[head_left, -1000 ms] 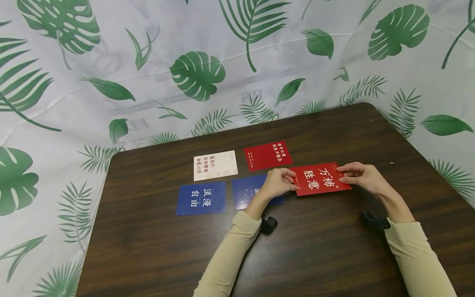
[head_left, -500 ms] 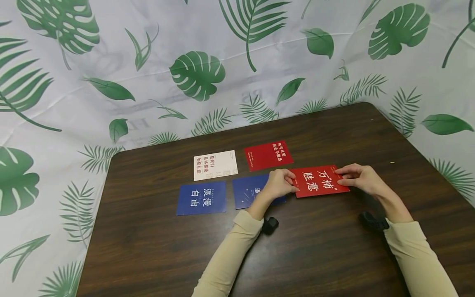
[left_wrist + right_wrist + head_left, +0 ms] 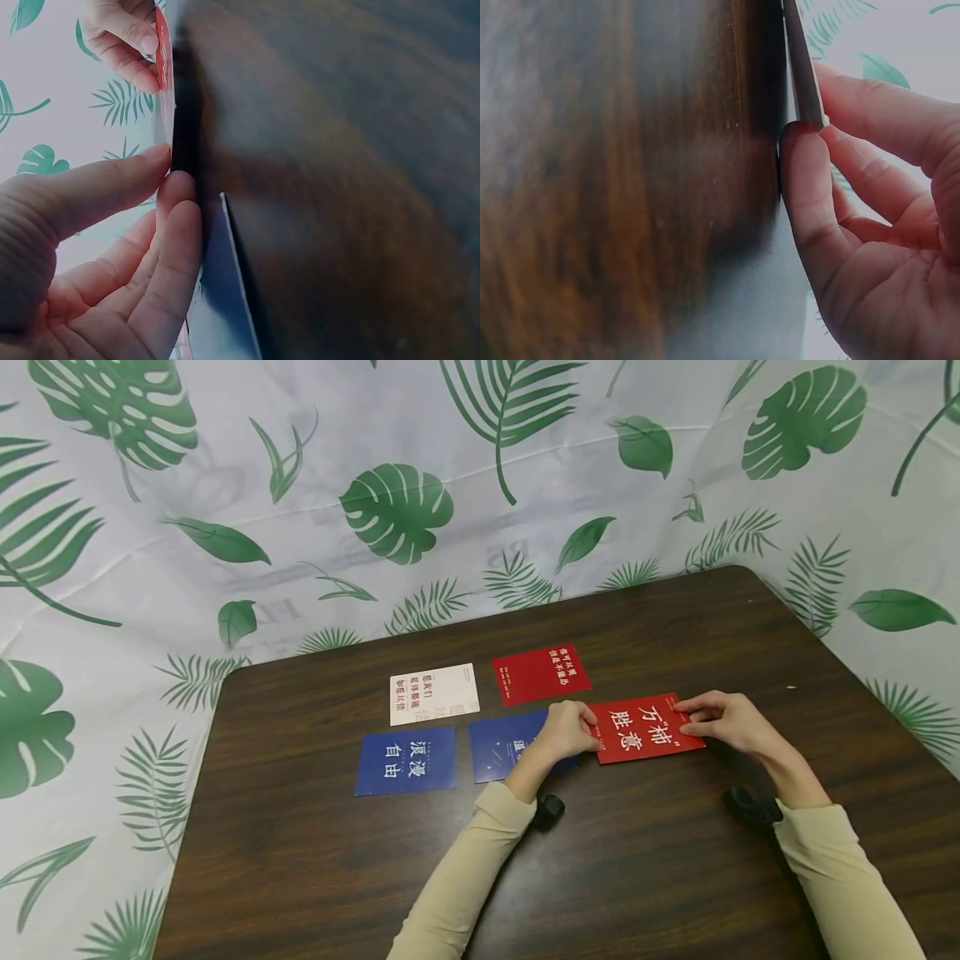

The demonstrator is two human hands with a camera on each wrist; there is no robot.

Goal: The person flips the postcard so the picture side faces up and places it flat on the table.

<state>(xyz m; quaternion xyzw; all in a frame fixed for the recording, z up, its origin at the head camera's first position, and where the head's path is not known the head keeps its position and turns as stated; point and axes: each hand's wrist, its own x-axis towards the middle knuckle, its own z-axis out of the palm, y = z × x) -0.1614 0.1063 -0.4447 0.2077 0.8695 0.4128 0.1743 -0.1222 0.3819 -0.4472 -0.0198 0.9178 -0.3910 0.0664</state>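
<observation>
A red card [image 3: 643, 727] with white characters is held between my two hands, just right of the other cards. My left hand [image 3: 566, 731] pinches its left edge between thumb and fingers. At the opposite edge, my right hand [image 3: 729, 723] pinches it the same way. In the right wrist view the card [image 3: 804, 71] shows edge-on, slightly above the table. Beneath my left wrist lies a blue card [image 3: 495, 747], partly covered by the hand. The left wrist view catches that blue card's edge [image 3: 225, 277] close to my fingertips.
A second red card [image 3: 536, 675], a cream card [image 3: 433, 695] and another blue card [image 3: 406, 761] lie flat on the dark wooden table [image 3: 315, 860]. A white curtain [image 3: 300, 568] with green leaves hangs along the table's back and sides.
The red card in my hands has come slightly nearer and lower, tilting a little. Both hands keep their pinch on it. The other cards stay in place.
</observation>
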